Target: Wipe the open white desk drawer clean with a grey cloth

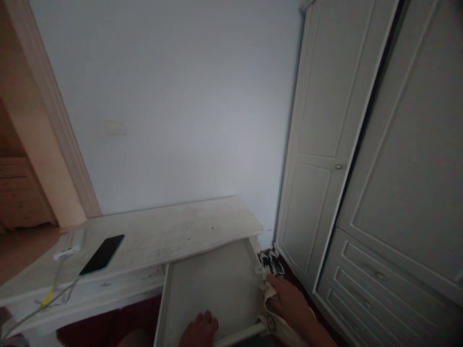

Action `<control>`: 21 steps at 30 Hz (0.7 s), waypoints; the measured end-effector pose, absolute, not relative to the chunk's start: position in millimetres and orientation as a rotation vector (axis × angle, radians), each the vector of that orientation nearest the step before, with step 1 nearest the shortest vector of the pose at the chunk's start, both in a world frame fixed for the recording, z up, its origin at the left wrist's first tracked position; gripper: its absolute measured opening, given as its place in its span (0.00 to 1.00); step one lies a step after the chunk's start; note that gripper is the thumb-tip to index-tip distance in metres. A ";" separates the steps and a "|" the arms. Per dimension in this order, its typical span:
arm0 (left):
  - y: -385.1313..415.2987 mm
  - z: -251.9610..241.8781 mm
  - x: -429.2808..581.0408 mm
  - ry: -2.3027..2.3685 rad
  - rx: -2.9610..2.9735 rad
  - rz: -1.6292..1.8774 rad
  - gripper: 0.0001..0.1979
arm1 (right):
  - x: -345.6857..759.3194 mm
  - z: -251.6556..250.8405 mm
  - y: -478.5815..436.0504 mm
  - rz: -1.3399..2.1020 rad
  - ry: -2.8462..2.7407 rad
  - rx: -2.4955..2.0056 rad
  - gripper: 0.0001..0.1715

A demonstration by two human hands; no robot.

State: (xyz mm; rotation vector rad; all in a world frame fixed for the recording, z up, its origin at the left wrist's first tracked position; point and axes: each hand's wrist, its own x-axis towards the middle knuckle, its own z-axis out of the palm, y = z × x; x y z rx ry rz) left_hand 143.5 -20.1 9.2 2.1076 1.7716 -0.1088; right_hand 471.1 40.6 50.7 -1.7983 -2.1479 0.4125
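Note:
A white drawer (pixel 213 284) is pulled out from under a white desk top (pixel 173 231), and nothing shows inside it. My left hand (pixel 198 330) rests on the drawer's front edge with its fingers curled over it. My right hand (pixel 289 301) is at the drawer's right side, closed on a crumpled white cloth (pixel 269 294) with dark print. More black-and-white patterned fabric (pixel 271 262) lies just behind it, between the drawer and the wardrobe.
A black phone (pixel 102 254) and a white power strip (pixel 68 243) with cables lie on the desk's left part. A tall white wardrobe (pixel 361 168) with doors and lower drawers stands at right. A pale wall is behind, a doorway at left.

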 end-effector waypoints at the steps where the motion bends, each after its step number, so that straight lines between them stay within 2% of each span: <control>1: -19.9 10.1 143.0 1.767 2.088 -0.090 0.36 | 469.2 47.7 33.1 0.358 -2.132 -1.828 0.41; 8: -17.2 19.7 144.8 1.713 2.072 -0.173 0.36 | 421.6 64.8 15.7 0.171 -2.335 -1.826 0.47; 15: -19.1 16.9 147.8 1.740 2.062 -0.153 0.45 | 368.9 59.3 9.1 0.278 -2.423 -1.574 0.35; 17: -16.7 14.5 147.9 1.742 2.035 -0.108 0.42 | 348.0 44.7 10.1 0.305 -2.448 -1.462 0.35; 19: -13.8 13.9 147.2 1.768 1.989 -0.054 0.35 | 326.0 25.4 12.2 0.292 -2.483 -1.379 0.38; 21: -12.2 16.2 145.1 1.799 1.958 0.007 0.30 | 308.8 5.4 14.0 0.280 -2.482 -1.314 0.36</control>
